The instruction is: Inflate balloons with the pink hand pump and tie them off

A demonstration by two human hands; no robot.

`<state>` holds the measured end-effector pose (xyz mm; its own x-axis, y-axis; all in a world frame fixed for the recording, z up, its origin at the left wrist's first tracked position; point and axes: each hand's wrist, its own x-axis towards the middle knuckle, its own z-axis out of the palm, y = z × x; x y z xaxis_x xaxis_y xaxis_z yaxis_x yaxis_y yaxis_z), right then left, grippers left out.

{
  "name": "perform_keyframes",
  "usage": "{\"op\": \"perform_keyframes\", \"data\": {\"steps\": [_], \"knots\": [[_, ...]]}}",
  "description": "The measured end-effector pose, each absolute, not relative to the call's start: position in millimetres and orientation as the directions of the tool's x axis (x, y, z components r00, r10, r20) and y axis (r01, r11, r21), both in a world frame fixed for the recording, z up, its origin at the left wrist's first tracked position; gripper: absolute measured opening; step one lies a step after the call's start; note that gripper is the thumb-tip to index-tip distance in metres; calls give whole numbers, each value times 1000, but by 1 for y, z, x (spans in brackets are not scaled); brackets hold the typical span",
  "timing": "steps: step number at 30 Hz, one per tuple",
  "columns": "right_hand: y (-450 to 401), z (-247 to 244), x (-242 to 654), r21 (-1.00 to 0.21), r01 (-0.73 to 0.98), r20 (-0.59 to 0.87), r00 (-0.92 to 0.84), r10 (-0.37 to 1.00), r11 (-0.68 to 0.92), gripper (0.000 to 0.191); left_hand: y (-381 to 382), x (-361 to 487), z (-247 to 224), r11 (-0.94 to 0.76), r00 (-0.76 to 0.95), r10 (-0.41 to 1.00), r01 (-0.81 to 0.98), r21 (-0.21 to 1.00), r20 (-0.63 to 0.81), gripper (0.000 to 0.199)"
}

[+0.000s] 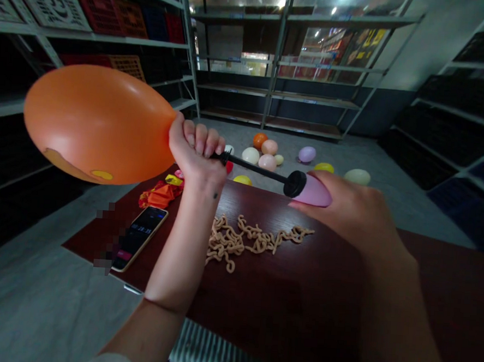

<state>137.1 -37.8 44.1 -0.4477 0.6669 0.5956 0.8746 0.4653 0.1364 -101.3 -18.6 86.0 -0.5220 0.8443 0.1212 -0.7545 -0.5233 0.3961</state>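
Note:
A large inflated orange balloon [100,123] hangs out to the left of my left hand [197,148], whose fingers are wrapped round its neck and the black end of a hand balloon pump. Between my hands runs the pump's thin black rod, drawn out of the barrel. My right hand [342,206] grips the pink balloon pump [313,191] by its barrel, the black cap facing left. Where the balloon's neck meets the pump is hidden inside my left fist. Below my hands, a pile of beige curly strands [238,238] lies on the table.
The dark red table [284,293] carries a phone [140,237] and crumpled uninflated balloons [159,192] at its left end. Several inflated balloons, including a lilac balloon [307,154], lie on the floor beyond. Metal shelves [312,100] with crates at the left surround the area.

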Motion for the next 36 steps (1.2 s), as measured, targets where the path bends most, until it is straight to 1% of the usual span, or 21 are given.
{"op": "perform_keyframes", "data": {"steps": [8,11,14,18,22,26,29,33,36], "knots": [[-36,39,136,144,879,605,-442,662,455,50,-32,-92,89,-585,-558,808,-728,356,188,55],[-34,39,138,145,872,618,-449,646,468,51,-33,-88,90,-605,-571,794,-707,367,208,57],[-34,40,140,186,869,631,-463,623,458,50,-31,-82,87,-619,-579,783,-681,391,229,57],[-37,43,136,204,861,631,-479,610,465,47,-28,-63,80,-576,-539,813,-690,439,220,56],[-43,45,127,202,870,586,-475,656,449,40,-28,-36,70,-494,-450,868,-733,468,211,55],[-46,45,122,184,880,537,-464,705,439,38,-27,-17,58,-409,-362,912,-754,514,194,57],[-45,45,123,166,878,516,-466,719,450,39,-25,-15,55,-379,-331,925,-756,533,189,58],[-44,45,121,97,873,495,-459,738,478,44,-22,-22,60,-364,-317,931,-763,534,183,58],[-44,45,118,46,867,518,-446,730,497,47,-21,-29,66,-356,-312,934,-773,525,173,58]]}}
